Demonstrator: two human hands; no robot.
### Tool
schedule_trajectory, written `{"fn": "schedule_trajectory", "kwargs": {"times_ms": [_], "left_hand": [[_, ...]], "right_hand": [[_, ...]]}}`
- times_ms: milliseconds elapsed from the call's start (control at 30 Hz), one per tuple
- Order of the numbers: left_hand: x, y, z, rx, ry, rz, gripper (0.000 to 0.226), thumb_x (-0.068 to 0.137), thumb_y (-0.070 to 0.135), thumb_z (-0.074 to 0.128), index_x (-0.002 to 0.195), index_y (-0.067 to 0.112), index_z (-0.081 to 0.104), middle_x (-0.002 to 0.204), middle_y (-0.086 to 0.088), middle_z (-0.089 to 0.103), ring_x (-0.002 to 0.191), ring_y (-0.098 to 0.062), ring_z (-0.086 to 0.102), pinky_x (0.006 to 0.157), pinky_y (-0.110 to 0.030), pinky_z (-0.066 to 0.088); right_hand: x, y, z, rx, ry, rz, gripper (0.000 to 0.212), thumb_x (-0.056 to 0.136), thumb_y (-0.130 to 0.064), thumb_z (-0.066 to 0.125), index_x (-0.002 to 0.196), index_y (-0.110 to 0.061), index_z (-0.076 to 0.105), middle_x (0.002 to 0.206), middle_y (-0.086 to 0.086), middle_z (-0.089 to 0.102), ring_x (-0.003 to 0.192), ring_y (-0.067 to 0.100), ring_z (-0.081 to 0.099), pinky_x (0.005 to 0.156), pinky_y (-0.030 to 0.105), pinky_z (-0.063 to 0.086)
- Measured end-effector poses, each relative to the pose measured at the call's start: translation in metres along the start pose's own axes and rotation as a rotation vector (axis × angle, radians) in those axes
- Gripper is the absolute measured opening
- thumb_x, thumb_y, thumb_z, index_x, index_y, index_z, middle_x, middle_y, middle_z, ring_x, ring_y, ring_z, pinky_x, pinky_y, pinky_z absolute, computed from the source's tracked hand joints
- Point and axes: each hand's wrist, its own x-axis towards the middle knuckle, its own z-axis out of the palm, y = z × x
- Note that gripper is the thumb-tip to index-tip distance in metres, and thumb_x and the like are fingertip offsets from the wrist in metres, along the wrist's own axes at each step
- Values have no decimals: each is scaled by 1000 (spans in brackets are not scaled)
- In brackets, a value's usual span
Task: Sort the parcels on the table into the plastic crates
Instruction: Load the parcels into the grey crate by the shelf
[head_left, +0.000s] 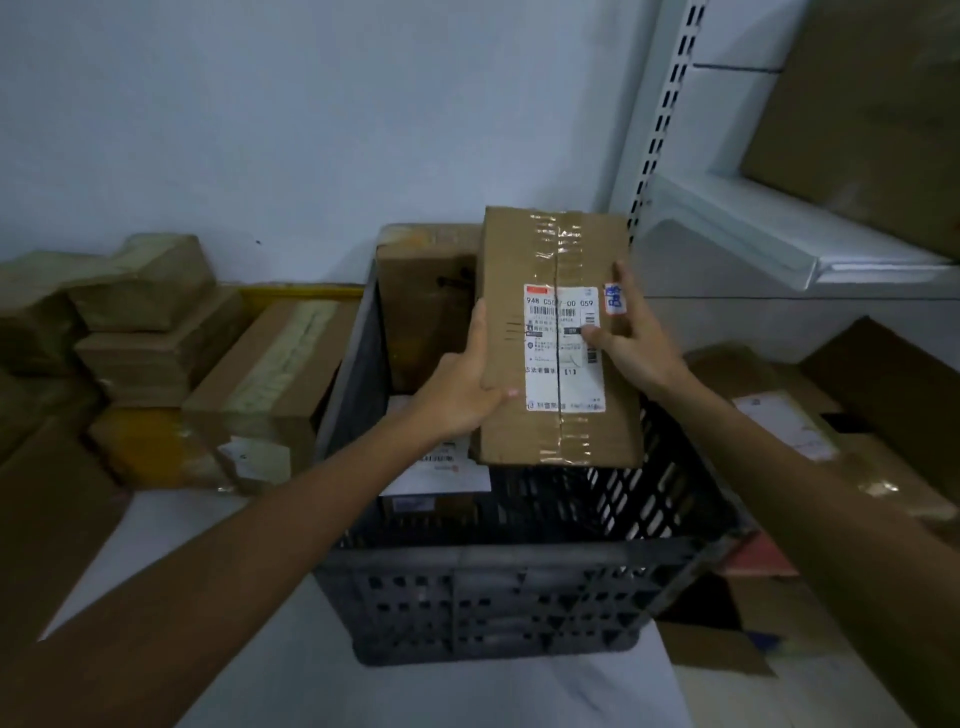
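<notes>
A taped cardboard parcel with a white shipping label is held over the black plastic crate in the middle of the table. My left hand grips its left edge. My right hand holds its right side, thumb on the label. Inside the crate a brown box stands at the back left, and a flat parcel with a white label lies low on the left. The crate's right half shows bare mesh.
Several brown parcels are piled left of the crate, some in a yellow crate. More cardboard boxes lie to the right. A white metal shelf with a large box juts out at upper right. White table surface in front.
</notes>
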Motion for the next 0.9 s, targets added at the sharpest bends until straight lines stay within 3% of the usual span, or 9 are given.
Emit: {"fn": "schedule_trajectory", "kwargs": {"times_ms": [133,233,333,433,533,600,700,800,900], "left_hand": [[-5,-10,12,14,-72,-30,97,91,27,58,146,22,-22,144,-4,43,122,-19,51,93,-23,42],[1,-25,26,-41,-202,-108,98,88,25,64,148,23,-13,144,-3,40,127,-21,45,90,-29,46],[16,-35,34,4,-251,-162,95,87,18,64,149,25,-8,134,6,39,124,-23,46,77,-25,50],[31,-48,43,130,-260,-156,91,84,15,67,151,21,5,144,-3,39,126,-25,44,90,-27,43],[36,-64,65,187,-296,-202,92,84,16,68,151,21,5,148,-9,34,130,-26,40,103,-31,38],[36,-72,73,216,-318,-219,100,83,20,69,150,24,-4,149,-11,32,130,-28,40,107,-36,37],[31,-86,76,210,-444,-149,120,75,32,77,148,22,-17,152,-6,24,133,-26,36,108,-29,32],[21,-92,82,344,-571,-85,145,52,65,79,143,29,-28,155,-9,17,138,-29,27,112,-41,30],[21,-96,79,571,-607,-147,135,63,66,72,144,24,-27,157,-11,-2,142,-34,4,114,-48,20]], "right_hand": [[-12,10,-11,-146,-69,49,80,91,-28,59,150,-33,5,137,4,49,103,12,54,89,32,43],[-5,11,-9,-302,-204,151,82,90,-27,61,151,-28,6,140,8,46,116,22,54,89,30,40],[16,15,9,-498,-246,237,70,88,-25,63,146,-19,25,134,11,50,116,26,54,88,32,44],[28,33,32,-633,-317,322,52,87,-20,64,133,-7,42,135,15,47,117,26,53,84,29,47],[32,50,44,-699,-380,337,66,88,-18,63,143,-8,27,153,23,15,131,34,39,104,36,39],[35,55,46,-704,-417,336,78,87,-19,64,148,-17,15,155,25,-1,135,40,33,107,41,37],[35,67,51,-862,-434,238,79,86,-43,63,148,-23,17,154,24,6,136,40,28,105,46,36],[32,79,59,-1170,-387,30,79,81,-65,54,141,-18,36,153,20,12,141,36,12,106,47,32],[32,93,65,-1096,-492,32,87,82,-67,49,150,-23,17,156,20,-3,144,38,1,115,51,13]]}}
